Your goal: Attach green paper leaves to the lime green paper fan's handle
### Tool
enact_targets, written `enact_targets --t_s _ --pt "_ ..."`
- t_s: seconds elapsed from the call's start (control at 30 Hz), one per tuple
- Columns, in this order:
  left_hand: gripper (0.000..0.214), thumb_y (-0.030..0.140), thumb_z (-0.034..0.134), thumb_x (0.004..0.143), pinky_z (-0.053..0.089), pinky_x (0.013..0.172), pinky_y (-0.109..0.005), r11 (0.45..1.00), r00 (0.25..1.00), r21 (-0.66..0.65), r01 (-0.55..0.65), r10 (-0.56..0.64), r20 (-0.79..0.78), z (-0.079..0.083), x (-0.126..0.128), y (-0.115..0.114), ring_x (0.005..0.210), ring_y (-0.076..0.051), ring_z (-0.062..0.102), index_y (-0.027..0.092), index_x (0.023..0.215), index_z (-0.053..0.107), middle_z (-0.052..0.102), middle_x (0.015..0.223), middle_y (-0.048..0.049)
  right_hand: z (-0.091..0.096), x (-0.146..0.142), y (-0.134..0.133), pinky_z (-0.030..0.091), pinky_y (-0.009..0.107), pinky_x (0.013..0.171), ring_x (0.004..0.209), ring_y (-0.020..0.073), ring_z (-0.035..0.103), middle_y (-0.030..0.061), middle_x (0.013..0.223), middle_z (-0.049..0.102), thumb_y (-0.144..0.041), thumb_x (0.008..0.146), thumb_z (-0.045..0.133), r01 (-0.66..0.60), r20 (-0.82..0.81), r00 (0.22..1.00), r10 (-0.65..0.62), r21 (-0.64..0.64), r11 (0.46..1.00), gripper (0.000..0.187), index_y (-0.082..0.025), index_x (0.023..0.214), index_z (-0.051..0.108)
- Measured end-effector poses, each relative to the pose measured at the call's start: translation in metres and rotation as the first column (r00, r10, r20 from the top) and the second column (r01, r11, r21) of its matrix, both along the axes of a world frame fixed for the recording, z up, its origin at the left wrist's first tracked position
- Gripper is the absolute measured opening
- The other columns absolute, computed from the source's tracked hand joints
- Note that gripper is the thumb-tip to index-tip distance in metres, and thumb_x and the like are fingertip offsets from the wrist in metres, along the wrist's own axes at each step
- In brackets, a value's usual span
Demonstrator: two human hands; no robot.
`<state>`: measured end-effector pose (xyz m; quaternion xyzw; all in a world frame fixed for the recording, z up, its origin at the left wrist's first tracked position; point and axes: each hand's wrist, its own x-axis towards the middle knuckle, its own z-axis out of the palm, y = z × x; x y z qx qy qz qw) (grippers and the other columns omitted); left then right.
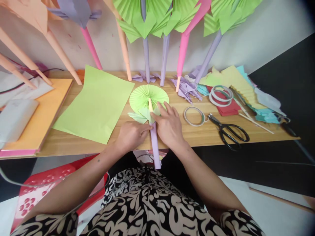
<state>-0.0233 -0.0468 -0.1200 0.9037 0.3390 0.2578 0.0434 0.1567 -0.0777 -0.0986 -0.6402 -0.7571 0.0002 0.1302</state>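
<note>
In front of me lies a paper fan [137,96], a round, pleated, light-green disc with a yellow strip up its middle and a purple paper handle [154,144] that reaches past the table's front edge. Pale green folded leaves [138,117] sit where disc and handle meet. My left hand [133,136] is curled, its index finger pressing on the top of the handle from the left. On the other side, my right hand [169,126] lies over the fan's lower right with fingers stretched out, its thumb touching the pale green leaves.
A light-green paper sheet [95,105] lies to the left, beside orange sheets [54,101]. Rolls of tape [194,116], black-handled scissors [230,131] and coloured paper scraps [246,85] are on the right. Finished-looking paper fans [145,19] lean against the wall behind.
</note>
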Motion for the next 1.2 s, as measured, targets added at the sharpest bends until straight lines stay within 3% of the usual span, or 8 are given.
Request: enact_targets --t_s 0.17,0.4,0.6,0.8,1.03,1.2 --pt "0.034 0.020 0.048 0.096 0.035 0.049 -0.023 1.000 1.000 0.018 0.005 -0.005 -0.003 0.000 0.000 0.000 0.049 -0.013 0.057 0.023 0.087 0.081 0.073 0.061 -0.0019 0.002 0.000 -0.024 0.034 0.058 0.117 0.148 0.0355 0.040 0.0103 0.156 0.052 -0.019 0.101 0.045 -0.046 0.004 0.999 0.046 -0.007 0.999 0.037 -0.024 0.124 0.074" --pt "0.034 0.020 0.049 0.097 0.040 0.051 -0.023 1.000 1.000 -0.016 -0.003 0.003 0.002 -0.001 0.000 0.000 0.052 -0.014 0.060 0.023 0.094 0.082 0.075 0.065 -0.0036 0.000 0.001 -0.002 0.031 0.058 0.119 0.149 0.0360 0.037 0.0094 0.158 0.049 -0.018 0.099 0.048 0.003 -0.023 1.000 -0.003 -0.005 1.000 0.037 -0.023 0.125 0.074" --pt "0.035 0.019 0.048 0.097 0.034 0.049 -0.024 1.000 1.000 0.017 0.010 -0.011 0.005 0.000 0.001 0.000 0.048 -0.013 0.057 0.022 0.086 0.081 0.072 0.061 -0.0029 0.002 0.000 -0.024 0.035 0.057 0.116 0.148 0.0364 0.040 0.0110 0.156 0.052 -0.020 0.102 0.043 -0.042 -0.013 0.999 0.042 -0.016 0.999 0.038 -0.022 0.125 0.074" --pt "0.034 0.021 0.048 0.098 0.042 0.052 -0.022 0.999 1.000 -0.038 -0.007 0.008 0.023 0.000 0.000 -0.001 0.054 -0.013 0.061 0.023 0.094 0.082 0.074 0.064 -0.0032 0.000 0.001 -0.005 0.032 0.057 0.118 0.149 0.0374 0.038 0.0122 0.159 0.048 -0.019 0.101 0.046 0.027 -0.016 0.999 -0.028 -0.024 0.999 0.038 -0.022 0.129 0.072" --pt "0.036 0.022 0.048 0.099 0.035 0.048 -0.023 1.000 1.000 0.024 0.021 -0.021 -0.004 0.000 0.001 0.001 0.049 -0.013 0.058 0.022 0.087 0.081 0.071 0.059 -0.0026 0.001 0.002 -0.029 0.036 0.056 0.116 0.148 0.0343 0.039 0.0089 0.157 0.051 -0.016 0.100 0.044 -0.021 -0.017 1.000 0.020 -0.017 1.000 0.039 -0.025 0.126 0.073" --pt "0.034 0.017 0.048 0.096 0.038 0.050 -0.024 1.000 1.000 -0.001 -0.005 0.005 0.023 0.000 0.001 0.000 0.051 -0.014 0.061 0.022 0.093 0.082 0.075 0.064 -0.0031 -0.001 0.004 -0.013 0.033 0.057 0.118 0.148 0.0363 0.039 0.0110 0.158 0.049 -0.017 0.100 0.043 0.060 -0.014 0.998 -0.060 -0.033 0.998 0.041 -0.022 0.130 0.071"
